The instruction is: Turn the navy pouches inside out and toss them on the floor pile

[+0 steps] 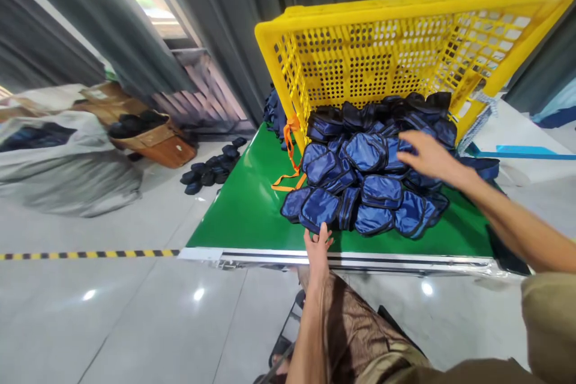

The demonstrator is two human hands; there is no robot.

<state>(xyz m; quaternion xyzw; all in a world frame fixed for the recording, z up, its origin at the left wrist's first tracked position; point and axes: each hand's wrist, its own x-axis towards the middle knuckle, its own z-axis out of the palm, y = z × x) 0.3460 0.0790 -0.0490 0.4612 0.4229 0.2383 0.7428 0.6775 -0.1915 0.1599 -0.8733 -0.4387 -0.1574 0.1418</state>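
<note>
A heap of small blue zipped pouches with dark piping (pixel 366 152) spills from a tipped yellow crate (pixel 382 18) onto the green tabletop (pixel 238 204). At the table's front edge my left hand (pixel 318 244) has its fingers apart, with the tips at the lower edge of a front pouch (pixel 320 209). My right hand (pixel 425 156) reaches in over the right part of the heap, fingers stretched and thumb apart. It appears to hold nothing; whether its fingertips touch the pouches beneath is hard to tell.
An orange strap (pixel 290 183) hangs from the crate's left side. More dark pouches (pixel 211 169) lie on the floor at left, near a brown carton (pixel 155 141) and a large pale sack (pixel 67 168). A white table (pixel 526 132) stands at right.
</note>
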